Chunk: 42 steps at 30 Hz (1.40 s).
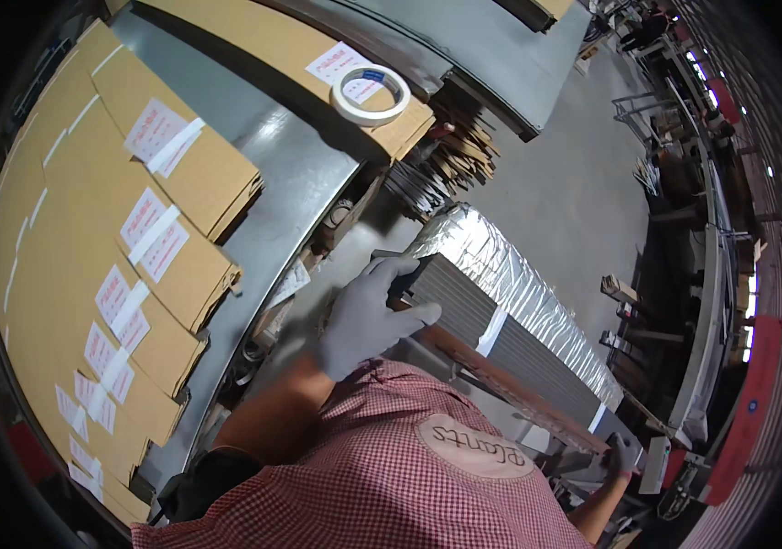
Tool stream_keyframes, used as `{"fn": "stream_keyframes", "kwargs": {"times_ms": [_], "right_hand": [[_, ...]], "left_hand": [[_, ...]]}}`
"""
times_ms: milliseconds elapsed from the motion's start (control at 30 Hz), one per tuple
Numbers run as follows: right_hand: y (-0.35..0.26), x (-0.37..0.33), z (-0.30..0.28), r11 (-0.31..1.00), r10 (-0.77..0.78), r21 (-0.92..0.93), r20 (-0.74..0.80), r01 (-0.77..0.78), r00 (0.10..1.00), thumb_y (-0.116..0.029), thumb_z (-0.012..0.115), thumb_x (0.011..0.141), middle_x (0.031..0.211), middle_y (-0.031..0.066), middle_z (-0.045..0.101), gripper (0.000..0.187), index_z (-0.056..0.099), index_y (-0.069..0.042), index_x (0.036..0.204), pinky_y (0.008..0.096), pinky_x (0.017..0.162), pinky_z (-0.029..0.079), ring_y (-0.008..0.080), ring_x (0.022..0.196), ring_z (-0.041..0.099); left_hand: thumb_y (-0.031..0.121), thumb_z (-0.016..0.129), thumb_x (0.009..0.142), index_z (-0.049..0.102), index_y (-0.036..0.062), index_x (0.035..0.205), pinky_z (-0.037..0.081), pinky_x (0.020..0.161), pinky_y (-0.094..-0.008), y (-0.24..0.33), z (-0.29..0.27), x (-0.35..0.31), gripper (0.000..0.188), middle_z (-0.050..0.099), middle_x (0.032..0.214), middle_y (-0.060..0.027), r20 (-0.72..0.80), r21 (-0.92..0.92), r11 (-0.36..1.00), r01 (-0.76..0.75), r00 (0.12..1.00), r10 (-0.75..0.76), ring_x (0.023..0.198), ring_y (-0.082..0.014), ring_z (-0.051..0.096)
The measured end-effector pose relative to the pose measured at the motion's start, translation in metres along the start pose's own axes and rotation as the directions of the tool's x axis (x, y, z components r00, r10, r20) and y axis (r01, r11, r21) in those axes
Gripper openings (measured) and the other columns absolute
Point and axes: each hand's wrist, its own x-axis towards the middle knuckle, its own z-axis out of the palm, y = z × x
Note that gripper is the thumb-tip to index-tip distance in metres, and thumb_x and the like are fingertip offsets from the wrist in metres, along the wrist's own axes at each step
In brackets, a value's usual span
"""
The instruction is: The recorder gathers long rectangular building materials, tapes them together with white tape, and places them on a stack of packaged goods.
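Observation:
A long bundle of dark grey strips (546, 366) with a brown near side lies across in front of my apron, with white bands round it. My left hand (363, 316), in a grey glove, grips its left end, fingers bent over the end and thumb along the near edge. At the far right end, my right hand (624, 455), gloved too, closes round the bundle's other end; some of its fingers are hidden. Just behind the bundle lies a long stack wrapped in silver foil (519, 274).
On the metal table (308, 174) to my left lie overlapping long cardboard cartons (70, 229) with taped labels. A roll of white tape (371, 114) rests on another carton farther back. Thin strips (459, 156) stick out below it. Racks (702, 220) line the right side.

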Motion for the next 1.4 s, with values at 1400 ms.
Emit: {"fn": "stream_keyframes", "kwargs": {"times_ms": [1400], "right_hand": [[-0.38, -0.1, -0.005, 0.1, -0.994, 0.028, -0.047, 0.995, 0.101, -0.019, 0.07, 0.078, 0.074, 0.0098, 0.054, 0.021, 0.056, -0.007, 0.087, 0.0373, 0.056, 0.047, 0.0271, 0.066, 0.058]], "left_hand": [[0.015, 0.063, 0.075, 0.063, 0.0081, 0.077, 0.041, 0.077, -0.0332, 0.009, 0.092, -0.032, 0.007, 0.064, 0.104, -0.0012, 0.574, 0.387, 0.468, -0.794, 0.605, 0.552, 0.083, -0.0165, 0.058]]}}
